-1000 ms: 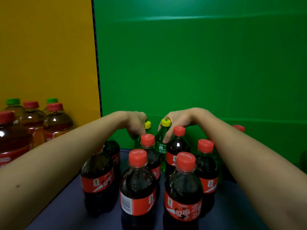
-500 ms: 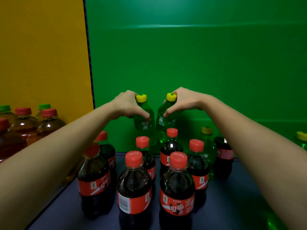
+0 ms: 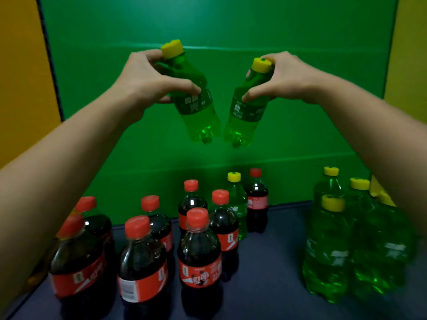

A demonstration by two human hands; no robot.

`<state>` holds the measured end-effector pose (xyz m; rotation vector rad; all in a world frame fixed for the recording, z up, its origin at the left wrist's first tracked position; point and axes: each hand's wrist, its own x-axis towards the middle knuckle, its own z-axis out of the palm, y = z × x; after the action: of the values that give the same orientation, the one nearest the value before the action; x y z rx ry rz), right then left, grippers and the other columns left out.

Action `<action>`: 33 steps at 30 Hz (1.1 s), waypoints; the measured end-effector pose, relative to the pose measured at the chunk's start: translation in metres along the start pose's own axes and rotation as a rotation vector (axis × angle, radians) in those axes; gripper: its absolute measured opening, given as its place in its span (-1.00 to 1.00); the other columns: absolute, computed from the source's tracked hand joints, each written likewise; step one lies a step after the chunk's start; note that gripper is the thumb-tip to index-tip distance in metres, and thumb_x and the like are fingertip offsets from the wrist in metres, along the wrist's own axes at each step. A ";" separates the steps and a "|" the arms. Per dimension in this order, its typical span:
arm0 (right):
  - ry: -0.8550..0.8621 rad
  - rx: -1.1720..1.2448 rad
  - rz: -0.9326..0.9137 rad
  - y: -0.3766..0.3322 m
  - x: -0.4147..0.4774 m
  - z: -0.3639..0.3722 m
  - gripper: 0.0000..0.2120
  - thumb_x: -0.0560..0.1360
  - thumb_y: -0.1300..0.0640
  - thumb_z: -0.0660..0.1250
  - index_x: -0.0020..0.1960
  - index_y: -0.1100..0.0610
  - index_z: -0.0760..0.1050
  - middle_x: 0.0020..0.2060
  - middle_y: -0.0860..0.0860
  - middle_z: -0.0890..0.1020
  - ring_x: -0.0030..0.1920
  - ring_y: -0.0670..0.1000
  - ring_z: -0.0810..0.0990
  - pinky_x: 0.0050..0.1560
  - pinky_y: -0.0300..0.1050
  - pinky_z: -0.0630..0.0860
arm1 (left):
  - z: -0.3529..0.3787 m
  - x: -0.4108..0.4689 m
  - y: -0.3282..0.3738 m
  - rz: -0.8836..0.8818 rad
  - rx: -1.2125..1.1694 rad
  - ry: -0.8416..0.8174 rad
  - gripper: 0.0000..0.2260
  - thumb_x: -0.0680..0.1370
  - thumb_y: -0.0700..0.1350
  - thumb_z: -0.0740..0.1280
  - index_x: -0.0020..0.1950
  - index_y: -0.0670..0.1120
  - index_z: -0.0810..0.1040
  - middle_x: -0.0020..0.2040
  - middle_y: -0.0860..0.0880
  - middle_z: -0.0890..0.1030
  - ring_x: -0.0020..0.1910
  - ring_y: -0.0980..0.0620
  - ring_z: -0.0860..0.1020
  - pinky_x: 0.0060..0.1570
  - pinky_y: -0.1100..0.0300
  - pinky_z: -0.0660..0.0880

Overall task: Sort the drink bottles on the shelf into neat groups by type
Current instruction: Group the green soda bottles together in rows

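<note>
Left of the green cluster (image 3: 351, 239), colas (image 3: 198, 257) crowd the shelf (image 3: 272, 273). Above them, left hand (image 3: 147, 82) grips one green bottle (image 3: 196, 100), right hand (image 3: 284, 79) another (image 3: 247, 107), both tilted. Advise: carry right, level upright, set beside the cluster.

Two green bottles with yellow caps are held in the air before a green backdrop (image 3: 231, 24), each tilted so that the bases nearly meet. The left bottle (image 3: 196, 105) is gripped near its neck by the left hand (image 3: 150, 82), the right bottle (image 3: 247, 107) by the right hand (image 3: 282, 79). Below, dark cola bottles (image 3: 198, 257) with red caps are clustered on the dark shelf (image 3: 265, 273); one green bottle (image 3: 238, 204) stands among them. More green bottles (image 3: 328, 250) are grouped at the right, somewhat blurred.
</note>
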<state>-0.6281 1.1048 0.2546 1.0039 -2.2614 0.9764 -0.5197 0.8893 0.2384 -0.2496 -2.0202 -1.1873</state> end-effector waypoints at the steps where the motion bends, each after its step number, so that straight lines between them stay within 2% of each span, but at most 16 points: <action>1: 0.003 -0.001 0.014 0.004 -0.006 -0.009 -0.49 0.23 0.04 0.52 0.09 0.21 0.51 -0.02 0.16 0.63 -0.10 0.02 0.59 -0.15 -0.09 0.60 | 0.007 -0.001 0.005 0.015 -0.006 -0.030 -0.64 0.26 -0.21 0.54 -0.05 0.04 0.54 0.03 0.01 0.63 0.03 0.11 0.60 -0.01 0.12 0.58; 4: 0.002 -0.019 0.054 0.016 -0.023 -0.031 -0.49 0.26 0.06 0.52 0.13 0.23 0.49 -0.04 0.11 0.60 -0.14 -0.04 0.57 -0.31 -0.29 0.49 | 0.033 -0.006 0.016 0.039 -0.007 -0.121 -0.65 0.25 -0.20 0.55 -0.06 0.04 0.54 -0.03 0.07 0.63 -0.03 0.19 0.60 -0.17 0.26 0.57; 7: -0.028 -0.035 0.095 0.033 -0.041 -0.046 -0.53 0.27 0.11 0.52 0.11 0.25 0.50 0.00 0.16 0.61 -0.12 -0.01 0.57 -0.26 -0.25 0.49 | 0.065 -0.011 0.021 0.025 0.011 -0.183 -0.57 0.24 -0.19 0.56 0.05 -0.02 0.54 -0.08 0.09 0.63 -0.12 0.26 0.59 -0.29 0.35 0.55; 10: -0.088 -0.058 0.123 0.055 -0.057 -0.054 -0.56 0.27 0.12 0.52 0.08 0.25 0.51 0.02 0.19 0.62 -0.11 0.00 0.58 -0.25 -0.23 0.50 | 0.096 -0.015 0.018 -0.003 0.037 -0.235 -0.56 0.22 -0.18 0.57 0.05 -0.03 0.55 -0.08 0.02 0.65 -0.13 0.17 0.59 -0.24 0.27 0.58; 12: -0.130 -0.076 0.138 0.070 -0.067 -0.055 -0.56 0.26 0.10 0.53 0.06 0.25 0.53 0.01 0.19 0.63 -0.12 0.04 0.59 -0.25 -0.17 0.55 | 0.114 -0.019 0.015 -0.032 0.063 -0.273 -0.57 0.22 -0.19 0.57 0.04 -0.04 0.57 -0.04 -0.04 0.67 -0.11 0.10 0.59 -0.16 0.15 0.58; 15: -0.177 -0.139 0.141 0.091 -0.078 -0.051 -0.44 0.13 -0.06 0.54 0.01 0.22 0.54 -0.03 0.21 0.65 -0.02 0.20 0.61 -0.02 0.09 0.57 | 0.140 -0.028 0.007 -0.060 0.157 -0.340 -0.55 0.18 -0.16 0.61 0.01 -0.06 0.57 -0.01 -0.12 0.67 -0.07 -0.02 0.62 -0.08 0.04 0.57; 17: -0.212 -0.151 0.136 0.103 -0.082 -0.046 -0.38 0.05 -0.14 0.52 -0.02 0.21 0.54 -0.07 0.20 0.66 -0.02 0.21 0.61 0.02 0.12 0.55 | 0.153 -0.035 0.001 -0.055 0.240 -0.370 -0.49 0.07 -0.05 0.62 -0.04 -0.09 0.58 -0.05 -0.12 0.68 -0.05 -0.08 0.63 -0.01 -0.02 0.58; 19: -0.263 -0.128 0.135 0.114 -0.085 -0.040 -0.41 0.07 -0.11 0.53 -0.02 0.21 0.54 -0.08 0.20 0.66 -0.08 0.20 0.62 -0.04 0.09 0.57 | 0.164 -0.038 -0.008 -0.074 0.314 -0.379 -0.42 -0.01 0.05 0.59 -0.06 -0.10 0.58 -0.09 -0.11 0.68 -0.06 -0.10 0.63 0.00 -0.06 0.56; 21: -0.328 -0.087 0.146 0.121 -0.086 -0.032 -0.47 0.14 -0.03 0.55 -0.02 0.24 0.53 -0.12 0.20 0.65 -0.24 0.08 0.60 -0.22 0.00 0.58 | 0.174 -0.042 -0.018 -0.123 0.360 -0.399 -0.45 0.06 0.00 0.62 -0.03 -0.12 0.56 -0.07 -0.12 0.67 -0.05 -0.12 0.62 -0.01 -0.02 0.56; 22: -0.359 -0.077 0.154 0.123 -0.087 -0.028 -0.50 0.17 0.01 0.56 -0.03 0.25 0.52 -0.19 0.18 0.64 -0.31 -0.01 0.56 -0.35 -0.11 0.56 | 0.179 -0.044 -0.022 -0.144 0.376 -0.416 -0.47 0.12 -0.04 0.63 0.00 -0.14 0.55 -0.06 -0.12 0.65 -0.06 -0.13 0.61 -0.06 0.02 0.54; 24: -0.408 -0.097 0.168 0.127 -0.089 -0.019 -0.55 0.19 0.04 0.57 -0.07 0.26 0.50 -0.32 0.09 0.56 -0.43 -0.10 0.48 -0.49 -0.27 0.42 | 0.189 -0.051 -0.031 -0.175 0.426 -0.449 -0.48 0.17 -0.07 0.62 0.04 -0.15 0.52 -0.09 -0.07 0.59 -0.13 -0.08 0.54 -0.19 0.14 0.45; 25: -0.435 -0.118 0.174 0.130 -0.089 -0.014 -0.57 0.19 0.03 0.58 -0.10 0.23 0.49 -0.34 0.05 0.53 -0.45 -0.09 0.46 -0.52 -0.31 0.38 | 0.194 -0.055 -0.035 -0.186 0.462 -0.460 -0.50 0.18 -0.06 0.61 0.01 -0.14 0.51 -0.12 -0.05 0.55 -0.16 -0.04 0.49 -0.21 0.19 0.39; 27: -0.500 -0.155 0.171 0.135 -0.090 -0.006 -0.58 0.19 0.02 0.58 -0.12 0.18 0.48 -0.36 0.02 0.51 -0.44 -0.04 0.47 -0.51 -0.30 0.38 | 0.202 -0.061 -0.045 -0.211 0.528 -0.468 -0.54 0.18 -0.05 0.60 -0.06 -0.15 0.49 -0.18 -0.05 0.50 -0.20 -0.03 0.43 -0.24 0.15 0.34; 30: -0.607 -0.191 0.144 0.142 -0.089 0.005 -0.63 0.24 0.05 0.54 -0.13 0.17 0.44 -0.33 0.05 0.49 -0.41 -0.02 0.47 -0.45 -0.24 0.42 | 0.209 -0.067 -0.059 -0.252 0.603 -0.476 -0.49 0.16 -0.02 0.60 -0.02 -0.15 0.48 -0.16 -0.06 0.51 -0.16 -0.05 0.47 -0.19 0.09 0.44; 33: -0.688 -0.172 0.138 0.148 -0.088 0.012 -0.67 0.28 0.07 0.53 -0.18 0.13 0.39 -0.36 0.00 0.47 -0.43 -0.05 0.45 -0.48 -0.28 0.38 | 0.210 -0.070 -0.066 -0.309 0.593 -0.492 -0.42 0.10 0.03 0.61 -0.02 -0.14 0.46 -0.14 -0.05 0.51 -0.15 -0.03 0.48 -0.19 0.13 0.43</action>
<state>-0.6897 1.2041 0.1279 1.2544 -2.9412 0.5075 -0.6134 1.0377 0.0884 0.0823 -2.8214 -0.6775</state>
